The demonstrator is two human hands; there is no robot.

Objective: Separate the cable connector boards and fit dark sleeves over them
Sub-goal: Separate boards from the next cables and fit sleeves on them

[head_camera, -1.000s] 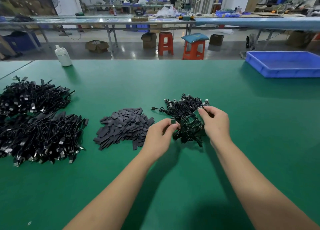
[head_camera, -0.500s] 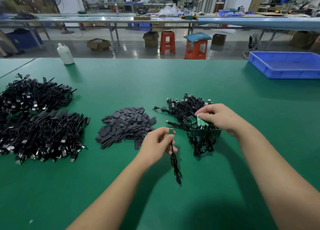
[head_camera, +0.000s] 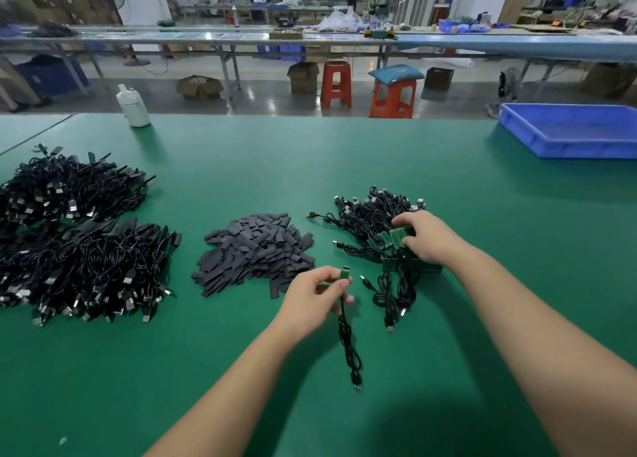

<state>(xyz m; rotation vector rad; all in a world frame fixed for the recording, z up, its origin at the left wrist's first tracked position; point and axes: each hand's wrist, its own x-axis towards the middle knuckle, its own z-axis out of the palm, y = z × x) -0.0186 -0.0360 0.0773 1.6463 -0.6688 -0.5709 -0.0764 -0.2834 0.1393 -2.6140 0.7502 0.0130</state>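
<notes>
My left hand (head_camera: 315, 296) pinches one small green connector board (head_camera: 344, 272) upright; its black cable (head_camera: 348, 343) hangs down and trails on the green table. My right hand (head_camera: 425, 237) rests on the joined strip of green connector boards (head_camera: 393, 239) in the bundle of black cables (head_camera: 372, 222), fingers curled over the boards. A heap of flat dark sleeves (head_camera: 256, 249) lies just left of my left hand, not touched by either hand.
Two large piles of black cables (head_camera: 79, 242) cover the table's left side. A white bottle (head_camera: 132, 106) stands at the far edge, a blue tray (head_camera: 579, 130) at the far right. Stools and benches lie beyond the table.
My left hand has pulled one board with its cable free of the strip and drawn it left and nearer. My right hand has set the bundle down and stays on it.
</notes>
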